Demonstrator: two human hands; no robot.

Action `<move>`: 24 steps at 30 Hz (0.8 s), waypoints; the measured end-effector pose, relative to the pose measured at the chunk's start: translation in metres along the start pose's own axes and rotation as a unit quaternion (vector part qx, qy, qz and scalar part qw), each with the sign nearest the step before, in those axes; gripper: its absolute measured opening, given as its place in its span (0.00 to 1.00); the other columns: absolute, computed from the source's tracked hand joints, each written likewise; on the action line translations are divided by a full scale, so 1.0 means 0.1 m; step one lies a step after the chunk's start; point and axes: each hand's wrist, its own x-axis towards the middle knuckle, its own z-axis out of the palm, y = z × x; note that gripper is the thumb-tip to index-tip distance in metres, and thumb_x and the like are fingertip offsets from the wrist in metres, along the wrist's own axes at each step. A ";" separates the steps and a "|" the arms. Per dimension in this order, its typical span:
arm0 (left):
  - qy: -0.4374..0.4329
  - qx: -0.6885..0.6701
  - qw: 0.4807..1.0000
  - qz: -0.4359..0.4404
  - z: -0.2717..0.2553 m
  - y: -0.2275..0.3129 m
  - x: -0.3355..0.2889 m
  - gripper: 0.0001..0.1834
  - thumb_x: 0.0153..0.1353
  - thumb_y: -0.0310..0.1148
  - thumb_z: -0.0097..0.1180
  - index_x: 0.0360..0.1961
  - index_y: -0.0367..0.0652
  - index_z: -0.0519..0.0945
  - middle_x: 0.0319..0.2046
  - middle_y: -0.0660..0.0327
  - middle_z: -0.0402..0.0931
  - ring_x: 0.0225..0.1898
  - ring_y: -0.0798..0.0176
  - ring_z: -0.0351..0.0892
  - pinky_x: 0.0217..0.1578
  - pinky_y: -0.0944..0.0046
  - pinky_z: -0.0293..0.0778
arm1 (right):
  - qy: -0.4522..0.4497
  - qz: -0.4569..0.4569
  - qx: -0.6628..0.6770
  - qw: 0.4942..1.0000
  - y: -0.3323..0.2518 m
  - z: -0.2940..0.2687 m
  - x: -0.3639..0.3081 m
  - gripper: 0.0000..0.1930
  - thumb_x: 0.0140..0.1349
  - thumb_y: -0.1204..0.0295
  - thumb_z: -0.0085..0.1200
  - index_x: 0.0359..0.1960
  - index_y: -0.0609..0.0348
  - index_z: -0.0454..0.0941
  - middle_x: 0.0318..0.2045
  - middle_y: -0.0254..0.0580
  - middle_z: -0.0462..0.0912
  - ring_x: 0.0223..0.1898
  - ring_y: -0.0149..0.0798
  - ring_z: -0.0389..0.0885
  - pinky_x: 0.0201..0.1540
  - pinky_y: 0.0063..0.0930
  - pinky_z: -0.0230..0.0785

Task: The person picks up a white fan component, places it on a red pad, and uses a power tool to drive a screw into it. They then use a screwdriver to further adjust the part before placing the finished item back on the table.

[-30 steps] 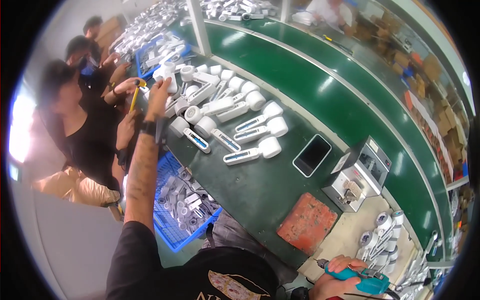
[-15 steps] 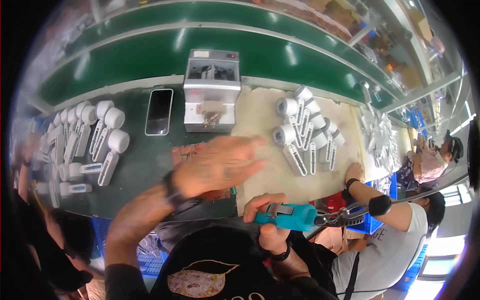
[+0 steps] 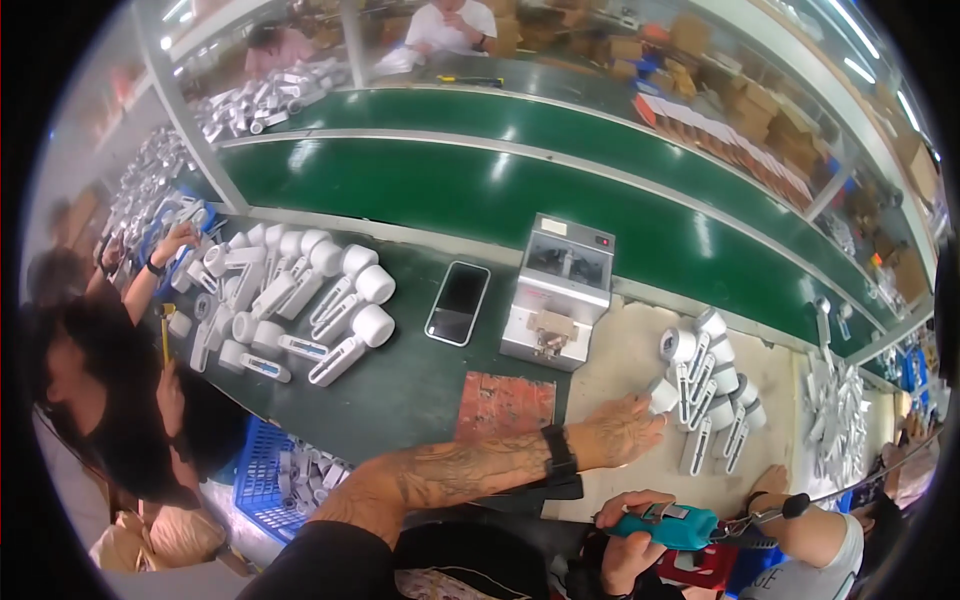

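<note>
My left hand [image 3: 622, 432] reaches over the pale board with its fingers stretched out, right beside a white round-headed part [image 3: 662, 395] at the near left of a pile. Whether the fingertips touch it I cannot tell. Other white parts [image 3: 712, 385] in this pile have drum-shaped heads and slotted handles. Lower down, my right hand [image 3: 630, 540] is wrapped round a teal electric screwdriver [image 3: 680, 528], which has a metal lever on its side and a cable off its right end. Part of the right hand is hidden behind the tool.
A grey benchtop machine [image 3: 560, 290] stands behind, next to a phone [image 3: 458, 302]. A worn red mat [image 3: 505, 402] lies nearer. More white parts [image 3: 300, 270] crowd the left side. Co-workers sit left [image 3: 100, 390] and right [image 3: 820, 540]. A blue basket [image 3: 262, 470] stands below the bench.
The view has swung left and up. My left hand has gone from above the red mat rightward to the pile of white parts. My right hand keeps hold of the screwdriver.
</note>
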 end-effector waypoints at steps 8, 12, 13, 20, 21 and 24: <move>-0.091 0.023 0.993 0.065 -1.33 -0.17 -0.71 0.30 0.53 0.26 0.57 0.60 0.39 0.70 0.49 0.48 0.71 0.50 0.48 0.74 0.49 0.55 0.76 | -0.041 0.000 0.031 0.999 0.16 0.23 0.23 0.38 0.57 0.40 0.63 0.47 0.67 0.68 0.25 0.44 0.76 0.26 0.37 0.76 0.30 0.27 0.70; -0.038 0.070 0.997 0.013 -1.48 -0.28 -1.05 0.29 0.54 0.28 0.58 0.59 0.38 0.71 0.53 0.46 0.72 0.52 0.48 0.75 0.53 0.55 0.75 | -0.041 0.014 0.043 0.998 0.17 0.42 0.27 0.37 0.57 0.42 0.64 0.48 0.67 0.68 0.28 0.44 0.77 0.29 0.38 0.77 0.32 0.29 0.72; -0.001 0.094 0.995 0.021 -1.47 -0.35 -1.11 0.28 0.55 0.30 0.59 0.59 0.38 0.72 0.53 0.47 0.73 0.52 0.49 0.76 0.54 0.55 0.75 | -0.044 0.014 0.043 0.998 0.19 0.45 0.27 0.37 0.57 0.42 0.64 0.48 0.67 0.68 0.28 0.44 0.77 0.29 0.38 0.77 0.32 0.29 0.72; 0.088 0.086 0.992 -0.007 -1.45 -0.32 -1.24 0.26 0.59 0.35 0.61 0.58 0.38 0.73 0.51 0.53 0.77 0.51 0.54 0.78 0.54 0.55 0.75 | -0.076 0.009 0.021 0.997 0.27 0.60 0.27 0.34 0.62 0.46 0.61 0.50 0.67 0.67 0.28 0.44 0.77 0.31 0.39 0.78 0.35 0.32 0.73; 0.089 0.085 0.992 -0.007 -1.46 -0.33 -1.26 0.26 0.59 0.35 0.61 0.58 0.38 0.73 0.51 0.53 0.77 0.51 0.54 0.78 0.54 0.55 0.75 | -0.077 0.009 0.017 0.997 0.26 0.63 0.28 0.33 0.62 0.46 0.60 0.51 0.67 0.67 0.29 0.44 0.77 0.31 0.39 0.78 0.36 0.32 0.73; 0.070 0.029 0.996 -0.036 -1.40 -0.37 -1.30 0.26 0.58 0.35 0.63 0.57 0.38 0.74 0.51 0.54 0.78 0.52 0.54 0.78 0.52 0.55 0.75 | -0.061 0.000 0.011 0.998 0.23 0.68 0.26 0.33 0.63 0.45 0.59 0.51 0.66 0.67 0.29 0.44 0.77 0.31 0.40 0.78 0.36 0.35 0.74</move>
